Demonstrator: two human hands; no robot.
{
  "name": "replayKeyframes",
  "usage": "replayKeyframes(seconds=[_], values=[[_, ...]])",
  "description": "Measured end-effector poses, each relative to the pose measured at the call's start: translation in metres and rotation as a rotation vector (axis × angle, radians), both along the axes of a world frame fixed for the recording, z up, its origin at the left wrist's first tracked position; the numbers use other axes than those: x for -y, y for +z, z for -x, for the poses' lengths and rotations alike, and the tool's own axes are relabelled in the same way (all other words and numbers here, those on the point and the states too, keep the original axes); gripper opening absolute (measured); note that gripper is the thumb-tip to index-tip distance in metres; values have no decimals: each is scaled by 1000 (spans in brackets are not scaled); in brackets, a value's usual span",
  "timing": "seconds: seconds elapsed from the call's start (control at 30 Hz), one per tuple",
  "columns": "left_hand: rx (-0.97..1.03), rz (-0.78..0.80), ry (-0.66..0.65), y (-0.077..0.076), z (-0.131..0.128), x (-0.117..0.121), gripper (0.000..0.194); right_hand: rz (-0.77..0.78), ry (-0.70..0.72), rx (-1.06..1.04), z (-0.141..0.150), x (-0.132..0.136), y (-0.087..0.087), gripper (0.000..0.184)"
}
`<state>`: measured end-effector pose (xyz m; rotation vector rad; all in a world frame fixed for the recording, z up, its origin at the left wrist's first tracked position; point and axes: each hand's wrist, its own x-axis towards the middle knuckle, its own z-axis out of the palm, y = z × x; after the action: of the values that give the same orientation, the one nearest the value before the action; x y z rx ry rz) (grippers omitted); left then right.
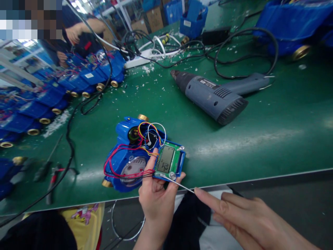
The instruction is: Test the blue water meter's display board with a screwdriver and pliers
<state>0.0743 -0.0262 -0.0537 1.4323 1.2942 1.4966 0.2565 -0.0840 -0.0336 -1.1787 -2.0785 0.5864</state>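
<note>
My left hand (157, 198) is closed around a small blue housing with a green circuit board (166, 160) and a lit-grey LCD display in it. Red, black, yellow and white wires (122, 147) run from the board to a blue water meter (122, 158), which lies on the table just behind and left of that hand. My right hand (234, 211) grips a thin metal-shafted tool (182, 186); its handle is hidden by the fingers. The tool's tip is at the board's lower edge, near a clear round piece; whether they touch I cannot tell.
A grey heat gun (210, 97) lies beyond the hands. Several blue meters (78, 81) line the left side; larger blue meters (291, 27) stand at back right. A screwdriver (49, 159), red-handled tool (53, 182), black cable (69, 139) and power strip (139, 59) lie about. Another person's hand (83, 31) is at back left.
</note>
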Motion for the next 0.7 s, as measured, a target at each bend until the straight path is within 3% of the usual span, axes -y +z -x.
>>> replayKeyframes(seconds=[0.1,0.27,0.5,0.7], values=[[-2,5,10,-1,1,1,83,66,-1,1,-3,3,7,43],[-31,2,44,-3,0,3,84,136,-39,-171,-3,-2,19,34],[-42,-41,64,-1,-4,2,81,99,21,-5,2,4,6,44],[-24,-34,90,-2,-5,3,81,45,11,15,7,8,-5,41]])
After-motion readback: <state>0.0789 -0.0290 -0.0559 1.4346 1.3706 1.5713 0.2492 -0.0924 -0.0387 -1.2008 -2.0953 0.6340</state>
